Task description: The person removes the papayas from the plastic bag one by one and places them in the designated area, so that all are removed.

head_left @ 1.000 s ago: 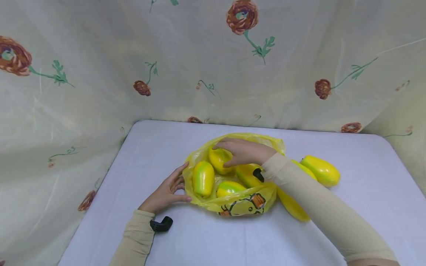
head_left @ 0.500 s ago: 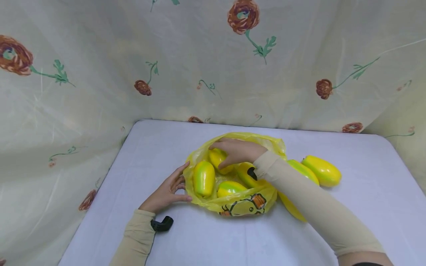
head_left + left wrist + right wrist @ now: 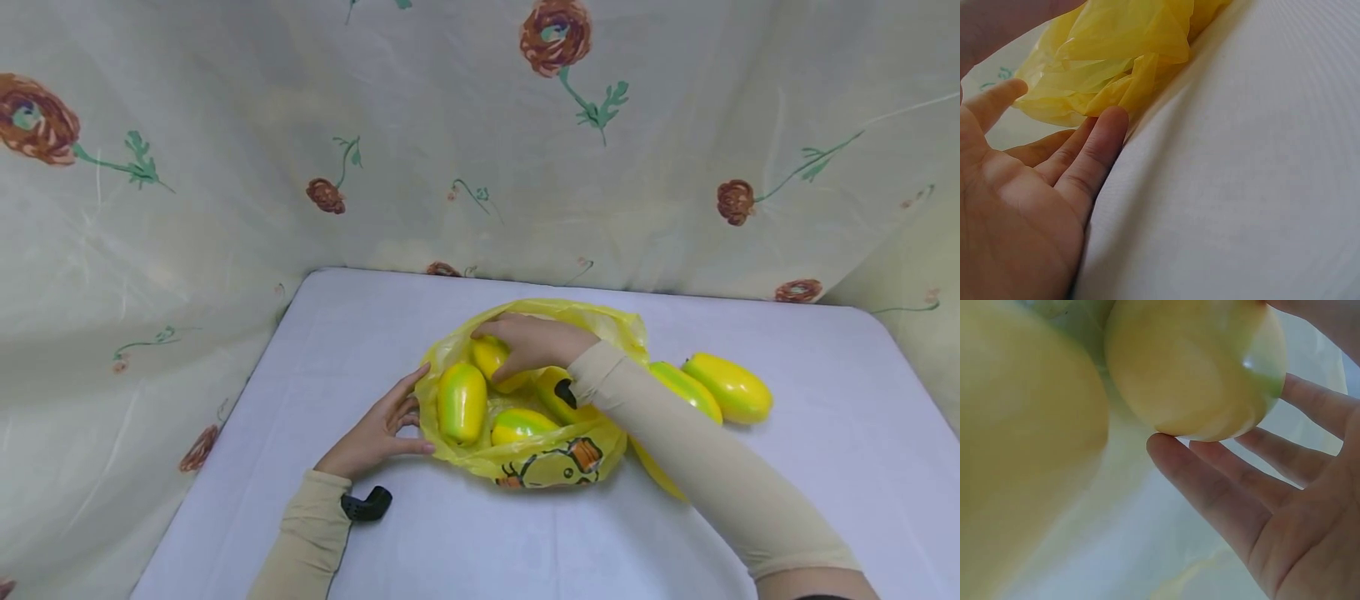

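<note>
A yellow plastic bag with a cartoon print lies with its mouth spread wide, several glossy yellow-green mangoes inside. My right hand reaches into it and grips the mango at the back. In the right wrist view the fingers and thumb curve round that mango, while another mango fills the left side. My left hand rests at the bag's left edge, fingers spread and thumb apart. Its fingertips meet the crumpled yellow plastic in the left wrist view, and it holds no fruit.
Right of the bag lie a mango and another mango, partly behind my right forearm. A third yellow fruit shows below that sleeve. The white-covered table meets a flower-printed curtain at the back.
My right hand has shifted slightly left and settled round the back mango. The right forearm has lowered a little, showing more of the mango beside it. My left hand stays at the bag's edge.
</note>
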`<state>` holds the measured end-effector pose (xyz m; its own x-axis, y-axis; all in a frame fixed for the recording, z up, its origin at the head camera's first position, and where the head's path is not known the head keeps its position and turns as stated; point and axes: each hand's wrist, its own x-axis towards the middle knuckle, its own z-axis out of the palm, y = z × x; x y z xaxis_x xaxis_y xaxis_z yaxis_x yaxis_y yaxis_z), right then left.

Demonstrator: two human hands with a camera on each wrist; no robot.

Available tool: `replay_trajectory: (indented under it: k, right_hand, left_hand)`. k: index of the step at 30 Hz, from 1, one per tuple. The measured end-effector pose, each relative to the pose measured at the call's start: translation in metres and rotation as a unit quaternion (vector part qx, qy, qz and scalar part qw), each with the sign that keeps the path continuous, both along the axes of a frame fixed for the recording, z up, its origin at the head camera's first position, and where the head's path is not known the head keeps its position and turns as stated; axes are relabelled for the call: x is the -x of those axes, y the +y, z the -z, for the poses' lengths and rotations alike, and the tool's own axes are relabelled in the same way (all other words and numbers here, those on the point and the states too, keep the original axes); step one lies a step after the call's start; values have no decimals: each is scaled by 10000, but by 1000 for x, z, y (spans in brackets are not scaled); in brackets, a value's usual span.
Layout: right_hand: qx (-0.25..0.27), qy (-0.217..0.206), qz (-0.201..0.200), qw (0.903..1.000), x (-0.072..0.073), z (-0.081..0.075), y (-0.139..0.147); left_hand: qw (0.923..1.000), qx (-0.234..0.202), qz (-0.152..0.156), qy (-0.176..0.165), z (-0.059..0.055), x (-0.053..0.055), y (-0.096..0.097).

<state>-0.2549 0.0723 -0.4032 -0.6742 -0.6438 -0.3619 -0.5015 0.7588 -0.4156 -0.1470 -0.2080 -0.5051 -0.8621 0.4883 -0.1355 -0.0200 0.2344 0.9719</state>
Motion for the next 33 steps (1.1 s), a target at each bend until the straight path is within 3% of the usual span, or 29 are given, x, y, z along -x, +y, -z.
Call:
replay_trajectory:
  k: [9, 33]
  right_hand:
    - [84, 115, -13, 9999, 0, 3, 3]
    - [519, 221, -60, 9984, -11, -10, 28]
  left_hand:
    - [10000, -58, 36, 6, -3, -1, 1]
    - [10000, -31, -22, -43, -5, -1, 2]
